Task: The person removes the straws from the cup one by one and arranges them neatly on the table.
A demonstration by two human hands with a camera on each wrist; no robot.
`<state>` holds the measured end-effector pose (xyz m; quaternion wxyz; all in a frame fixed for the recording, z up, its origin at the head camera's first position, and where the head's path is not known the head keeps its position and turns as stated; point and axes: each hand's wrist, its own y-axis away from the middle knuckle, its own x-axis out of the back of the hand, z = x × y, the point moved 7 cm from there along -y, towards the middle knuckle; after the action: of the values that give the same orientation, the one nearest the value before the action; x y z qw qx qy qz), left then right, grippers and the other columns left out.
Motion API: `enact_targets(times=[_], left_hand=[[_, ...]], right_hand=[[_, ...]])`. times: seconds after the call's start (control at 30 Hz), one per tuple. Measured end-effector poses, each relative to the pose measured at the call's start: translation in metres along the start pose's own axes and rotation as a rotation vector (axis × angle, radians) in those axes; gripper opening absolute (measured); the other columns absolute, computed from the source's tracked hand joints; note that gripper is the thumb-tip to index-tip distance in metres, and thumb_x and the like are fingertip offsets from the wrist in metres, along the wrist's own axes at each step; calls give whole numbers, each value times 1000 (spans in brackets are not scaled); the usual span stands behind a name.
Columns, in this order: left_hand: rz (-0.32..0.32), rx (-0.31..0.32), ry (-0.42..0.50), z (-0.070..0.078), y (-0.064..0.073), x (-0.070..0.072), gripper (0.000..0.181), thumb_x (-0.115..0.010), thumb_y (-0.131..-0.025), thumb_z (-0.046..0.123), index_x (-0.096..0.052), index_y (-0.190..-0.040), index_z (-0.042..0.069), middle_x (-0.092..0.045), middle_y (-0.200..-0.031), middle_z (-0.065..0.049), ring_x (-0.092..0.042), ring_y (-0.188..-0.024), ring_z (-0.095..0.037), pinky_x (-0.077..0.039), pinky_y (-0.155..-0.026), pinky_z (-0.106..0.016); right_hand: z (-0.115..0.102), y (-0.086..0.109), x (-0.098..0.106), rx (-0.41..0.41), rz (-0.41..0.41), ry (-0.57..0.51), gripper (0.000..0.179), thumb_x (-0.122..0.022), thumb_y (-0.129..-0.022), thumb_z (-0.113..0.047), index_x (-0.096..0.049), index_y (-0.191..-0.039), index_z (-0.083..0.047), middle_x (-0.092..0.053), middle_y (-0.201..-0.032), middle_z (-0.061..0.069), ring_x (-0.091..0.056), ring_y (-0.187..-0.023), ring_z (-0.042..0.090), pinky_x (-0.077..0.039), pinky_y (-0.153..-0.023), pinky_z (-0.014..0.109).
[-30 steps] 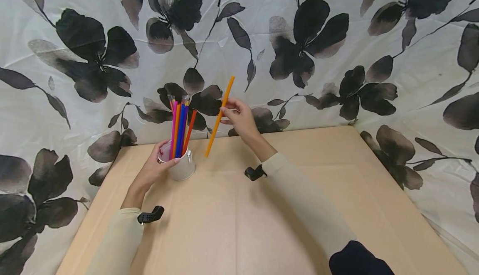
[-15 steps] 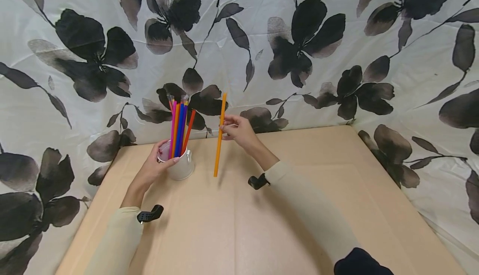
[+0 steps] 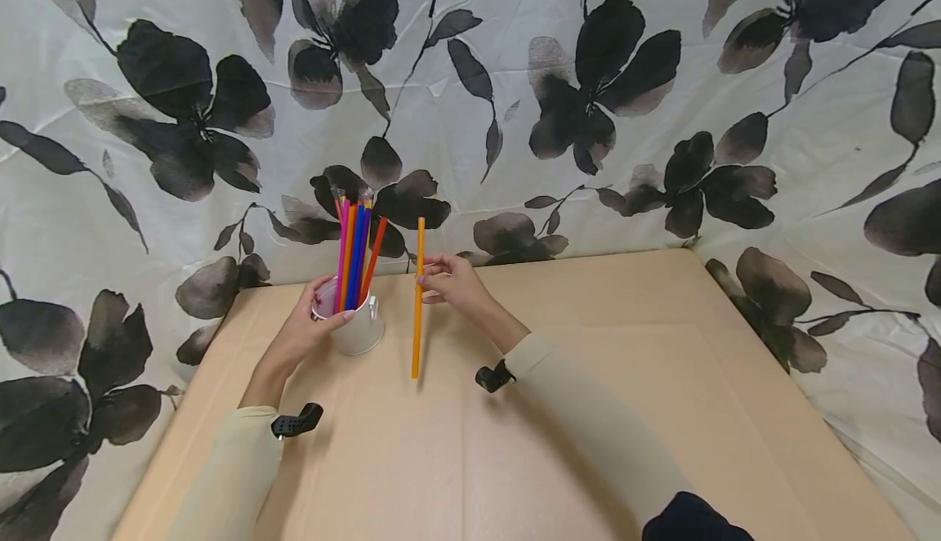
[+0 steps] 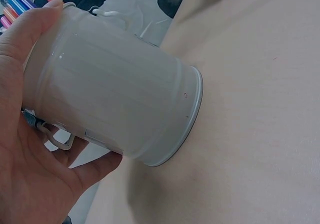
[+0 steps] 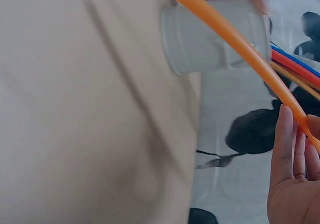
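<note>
My left hand (image 3: pixel 300 330) grips a small white bucket (image 3: pixel 360 335) with a side handle, thumb at its rim. Several long coloured sticks (image 3: pixel 357 255), pink, orange, blue and red, stand in it, leaning to the right. Between the fingertips of my right hand (image 3: pixel 457 286) is a long thin orange stick (image 3: pixel 416 328), pinched near its middle and held nearly upright to the right of the bucket. The left wrist view shows the bucket's side and base (image 4: pixel 120 84) close up. In the right wrist view the orange stick (image 5: pixel 240 44) crosses in front of the bucket.
A light wooden-coloured table (image 3: pixel 470 443) lies under both hands. Behind it hangs a white cloth with dark flowers (image 3: pixel 588 100), close to the table's back edge. Black wrist cameras (image 3: pixel 297 422) are strapped on both sleeves.
My right hand has lowered the orange stick and shifted it slightly left, turning it from slanted to nearly upright. My left hand and the bucket have stayed in place.
</note>
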<state>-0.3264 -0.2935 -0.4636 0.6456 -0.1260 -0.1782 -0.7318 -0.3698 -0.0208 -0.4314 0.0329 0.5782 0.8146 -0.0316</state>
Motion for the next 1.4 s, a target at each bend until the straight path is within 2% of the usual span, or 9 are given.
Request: enact_targets(times=[0.3, 0.53, 0.8, 0.93, 1.1, 1.23, 1.3, 1.4], left_hand=[[6, 1, -6, -2, 2, 0, 96, -74, -93, 37, -9, -163, 26, -16, -165, -21, -14, -151, -47, -21, -114, -74], [6, 0, 11, 2, 4, 0, 95, -73, -93, 36, -10, -163, 26, -18, -165, -19, -15, -151, -44, -21, -116, -72], [-12, 7, 30, 29, 22, -2, 94, -74, -93, 29, -11, -162, 17, -18, -163, -23, -16, -150, -48, -22, -115, -72], [-17, 2, 25, 35, 27, -3, 96, -74, -93, 30, -10, -162, 15, -19, -162, -24, -18, -149, -49, -24, -115, -72], [-6, -2, 10, 29, 24, -3, 97, -75, -92, 33, -10, -163, 19, -20, -163, -22, -19, -149, -48, -25, -115, -71], [8, 0, -8, 11, 14, 1, 98, -76, -91, 38, -10, -163, 25, -19, -164, -19, -19, -150, -46, -25, -115, -71], [11, 5, -9, 8, 12, 1, 99, -76, -90, 40, -10, -163, 26, -19, -164, -18, -18, -150, -45, -25, -115, -71], [12, 12, -1, 10, 14, 0, 100, -77, -89, 40, -11, -163, 26, -19, -164, -17, -18, -150, -45, -25, -115, -70]], right_hand=[[30, -5, -13, -36, -3, 8, 39, -68, -93, 4, -58, -131, 4, -62, -102, 12, -69, -78, 15, -54, -91, 59], [45, -10, -22, -46, 7, 60, 37, -68, -92, 6, -59, -128, 7, -63, -96, 11, -66, -71, 12, -57, -87, 55], [62, -14, -31, -112, 59, 60, 31, -67, -92, 7, -60, -122, 8, -61, -89, 6, -64, -69, 12, -59, -86, 51], [70, -14, -32, -150, 101, 77, 32, -69, -91, 6, -61, -121, 6, -62, -88, 5, -64, -67, 13, -61, -82, 48], [76, -11, -34, -199, 148, 119, 34, -71, -89, 5, -61, -121, 4, -62, -85, 4, -63, -61, 13, -63, -69, 38], [78, -10, -36, -218, 186, 163, 35, -71, -88, 5, -61, -122, 4, -65, -88, 8, -65, -63, 15, -63, -67, 36], [80, -10, -37, -222, 195, 190, 37, -71, -88, 5, -59, -124, 4, -67, -92, 9, -66, -66, 16, -63, -68, 35], [82, -11, -39, -218, 194, 229, 43, -70, -89, 4, -56, -129, 2, -68, -95, 12, -68, -67, 19, -63, -66, 34]])
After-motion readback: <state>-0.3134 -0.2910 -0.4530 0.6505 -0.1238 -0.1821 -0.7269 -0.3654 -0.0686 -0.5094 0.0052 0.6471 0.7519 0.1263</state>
